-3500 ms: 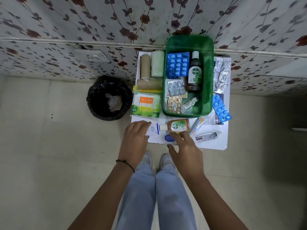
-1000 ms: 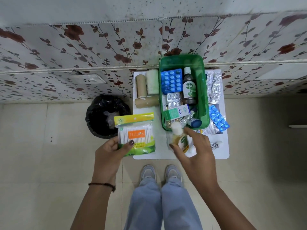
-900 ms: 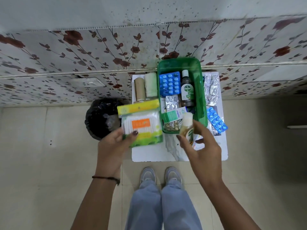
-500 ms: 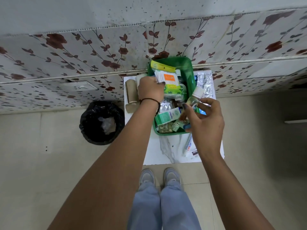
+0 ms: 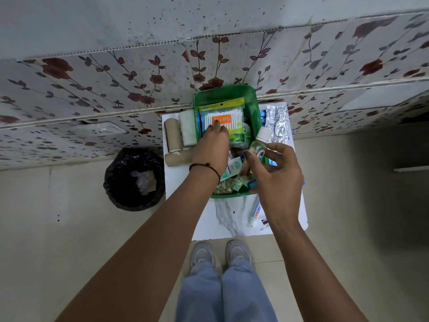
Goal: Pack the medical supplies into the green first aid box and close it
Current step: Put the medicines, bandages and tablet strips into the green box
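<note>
I count one green box [image 5: 251, 105], three bandage rolls [image 5: 173, 135] left of it; my left hand [image 5: 212, 147] presses fingertips on the swab pack [image 5: 224, 118]; my right hand [image 5: 277, 180] pinches one small bottle [image 5: 258, 145].

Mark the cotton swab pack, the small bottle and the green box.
cotton swab pack [image 5: 224, 118]: head view, on its orange label.
small bottle [image 5: 257, 147]: head view, on its clear body below the white cap.
green box [image 5: 253, 105]: head view, on its right inner wall.

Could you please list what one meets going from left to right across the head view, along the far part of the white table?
Black bin → tan bandage roll → white bandage roll → cotton bud pack in the green box → foil blister strips.
</note>
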